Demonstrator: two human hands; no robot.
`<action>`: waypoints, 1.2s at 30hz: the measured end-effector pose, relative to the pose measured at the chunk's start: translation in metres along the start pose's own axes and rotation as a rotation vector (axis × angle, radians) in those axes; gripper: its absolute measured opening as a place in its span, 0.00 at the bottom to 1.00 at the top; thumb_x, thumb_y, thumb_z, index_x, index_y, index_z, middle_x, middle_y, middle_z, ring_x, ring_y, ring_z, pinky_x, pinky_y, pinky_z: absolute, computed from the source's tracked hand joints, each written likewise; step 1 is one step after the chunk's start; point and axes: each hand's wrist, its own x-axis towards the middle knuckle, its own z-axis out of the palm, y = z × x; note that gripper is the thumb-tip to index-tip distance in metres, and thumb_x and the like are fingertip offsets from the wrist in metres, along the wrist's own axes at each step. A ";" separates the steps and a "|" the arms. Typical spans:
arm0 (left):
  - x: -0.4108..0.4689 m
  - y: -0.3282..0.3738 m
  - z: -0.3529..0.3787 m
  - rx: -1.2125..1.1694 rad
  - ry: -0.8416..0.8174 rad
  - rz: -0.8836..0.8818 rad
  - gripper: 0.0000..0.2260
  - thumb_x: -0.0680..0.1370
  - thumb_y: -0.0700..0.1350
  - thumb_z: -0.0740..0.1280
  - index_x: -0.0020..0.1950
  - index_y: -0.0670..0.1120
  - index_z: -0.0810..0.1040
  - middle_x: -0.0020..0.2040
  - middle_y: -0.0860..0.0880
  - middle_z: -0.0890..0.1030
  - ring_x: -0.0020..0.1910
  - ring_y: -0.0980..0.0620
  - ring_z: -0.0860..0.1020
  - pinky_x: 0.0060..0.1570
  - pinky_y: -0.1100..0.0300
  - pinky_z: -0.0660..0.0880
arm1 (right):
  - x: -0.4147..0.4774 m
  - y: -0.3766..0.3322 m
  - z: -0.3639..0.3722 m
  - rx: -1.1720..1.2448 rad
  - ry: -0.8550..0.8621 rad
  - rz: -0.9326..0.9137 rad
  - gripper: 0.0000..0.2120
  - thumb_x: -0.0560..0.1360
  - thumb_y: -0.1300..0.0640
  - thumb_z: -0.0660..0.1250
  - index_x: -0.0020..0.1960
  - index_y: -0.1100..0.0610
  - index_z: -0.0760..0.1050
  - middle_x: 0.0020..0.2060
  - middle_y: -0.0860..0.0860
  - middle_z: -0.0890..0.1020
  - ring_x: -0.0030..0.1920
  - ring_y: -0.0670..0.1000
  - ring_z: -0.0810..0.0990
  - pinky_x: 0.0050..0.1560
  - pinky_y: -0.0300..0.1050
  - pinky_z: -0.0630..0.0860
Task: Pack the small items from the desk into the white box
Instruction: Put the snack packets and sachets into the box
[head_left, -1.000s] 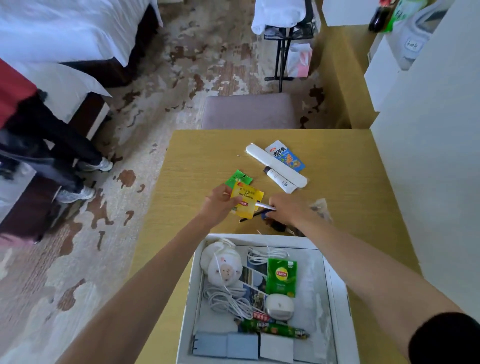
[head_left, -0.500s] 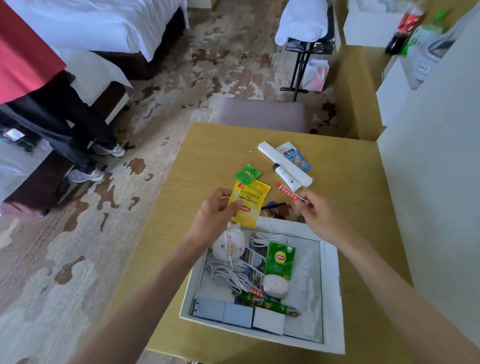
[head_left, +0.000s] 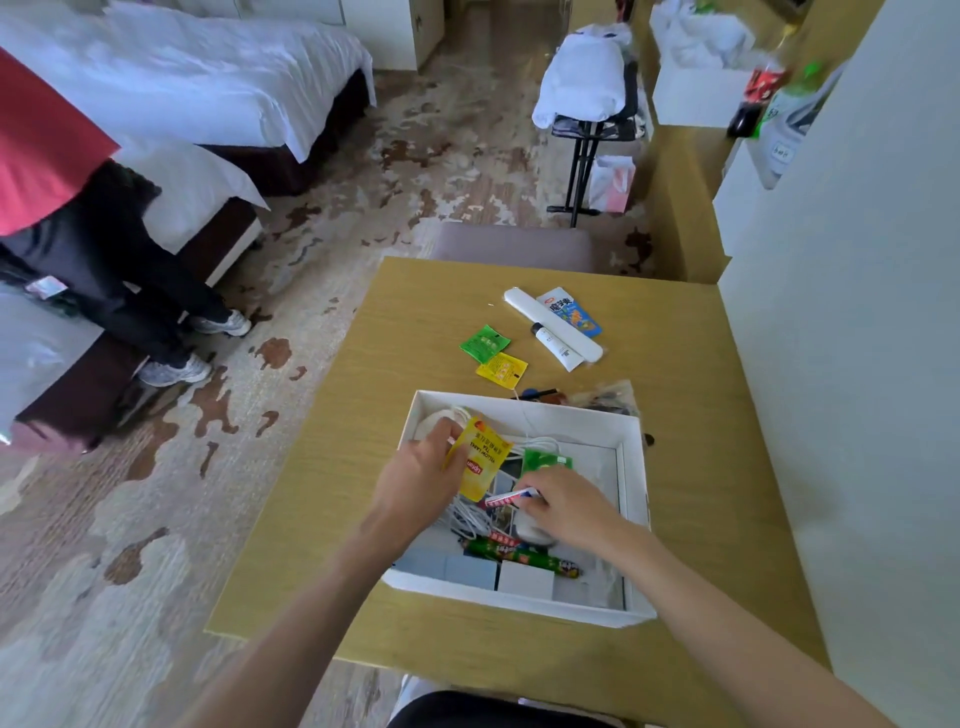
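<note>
The white box (head_left: 632, 467) sits on the wooden desk (head_left: 691, 415), holding white cables, a green tea packet (head_left: 545, 461), a green tube and grey blocks. My left hand (head_left: 415, 480) is over the box's left side, pinching a yellow Lipton tea packet (head_left: 480, 462). Over the box's middle, my right hand (head_left: 563, 506) grips a small red-and-white sachet (head_left: 511, 498). Beyond the box on the desk lie a green sachet (head_left: 484, 343), a small yellow sachet (head_left: 502, 369), a white case (head_left: 551, 323), a small white tube (head_left: 555, 347) and a blue packet (head_left: 571, 312).
A clear plastic bag with dark items (head_left: 605, 397) lies just behind the box. A grey stool (head_left: 514, 247) stands at the desk's far edge. A white wall (head_left: 852, 312) runs along the right. A person's legs (head_left: 130, 291) stand by the beds at left.
Both hands came back from the desk to above the box, the left carrying the yellow tea packet and the right the red-and-white sachet. A small yellow sachet now shows on the desk.
</note>
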 end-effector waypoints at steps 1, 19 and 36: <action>-0.001 0.001 0.000 0.021 -0.010 -0.002 0.06 0.79 0.51 0.59 0.53 0.51 0.70 0.47 0.45 0.84 0.42 0.41 0.81 0.41 0.47 0.79 | 0.000 -0.001 0.000 -0.028 0.004 -0.006 0.09 0.79 0.52 0.62 0.48 0.54 0.80 0.31 0.46 0.75 0.29 0.44 0.71 0.29 0.40 0.62; 0.020 0.018 0.026 0.162 -0.211 0.179 0.10 0.79 0.54 0.61 0.53 0.49 0.75 0.46 0.48 0.84 0.44 0.45 0.81 0.45 0.52 0.77 | -0.022 0.025 -0.034 0.500 0.116 0.159 0.22 0.71 0.49 0.74 0.61 0.44 0.70 0.48 0.40 0.79 0.40 0.40 0.80 0.37 0.32 0.72; 0.068 0.015 0.060 0.495 -0.347 0.356 0.08 0.78 0.48 0.61 0.54 0.52 0.78 0.50 0.49 0.84 0.48 0.46 0.81 0.49 0.52 0.77 | 0.009 0.034 -0.022 0.000 0.320 0.070 0.10 0.79 0.60 0.63 0.57 0.56 0.80 0.51 0.53 0.81 0.54 0.54 0.78 0.55 0.51 0.75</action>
